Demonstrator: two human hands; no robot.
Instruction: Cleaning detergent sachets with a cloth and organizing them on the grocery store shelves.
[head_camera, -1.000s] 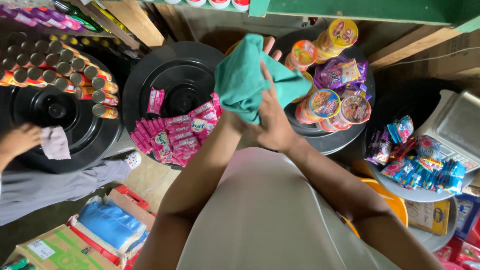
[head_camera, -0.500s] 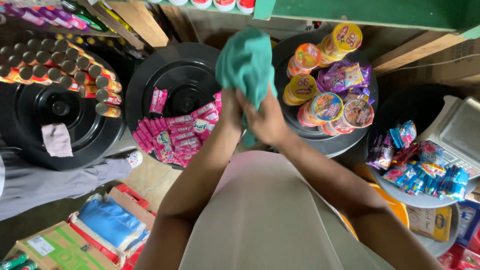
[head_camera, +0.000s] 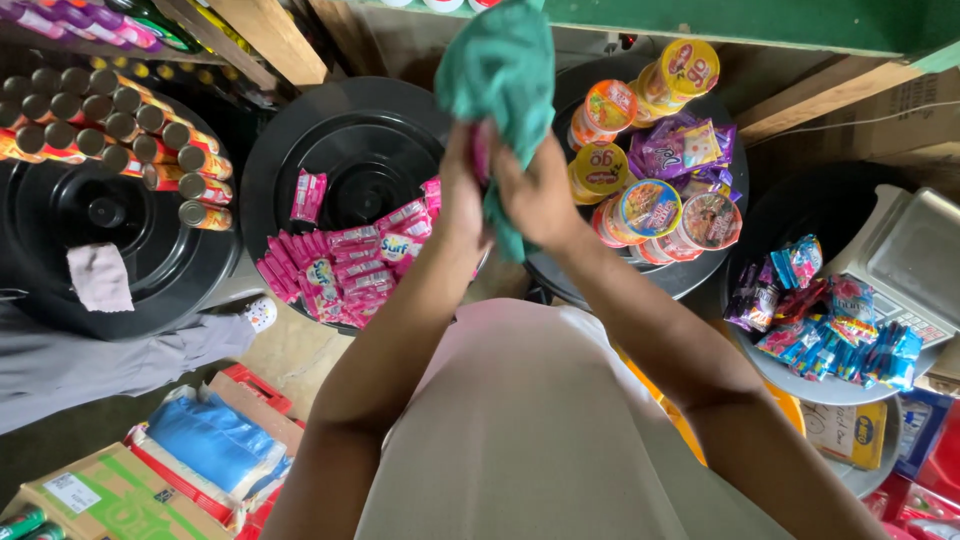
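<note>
Cloth: a teal cloth (head_camera: 497, 70) is bunched and held up in front of us, above the black trays, its upper part spread and a tail hanging down between the wrists.
Left hand: our left hand (head_camera: 462, 195) is closed around the lower part of the cloth, with something pink showing at the fingers; we cannot tell what it is.
Right hand: our right hand (head_camera: 537, 195) is pressed against the left and also clenched on the cloth.
Step in hand: we judge that we are gathering or wringing the cloth between both hands, clear of the goods.
Next move calls for: a firm two-handed grip so the hanging tail does not brush the cups below.
Cups: round snack cups (head_camera: 650, 205) with bright lids lie on the tray just right of the hands, purple packets (head_camera: 680, 150) among them.
Sachets: pink sachets (head_camera: 345, 265) lie heaped on the near edge of the middle tray (head_camera: 360, 130), just left of the hands.
Cans: rows of cans (head_camera: 110, 125) lie on the far-left tray, with a pale rag (head_camera: 100, 277) beside them.
Right side: blue and pink packets (head_camera: 830, 335) fill a grey dish near a scale (head_camera: 915, 255).
Floor: boxes and a blue bag (head_camera: 215, 445) lie low on the left.
</note>
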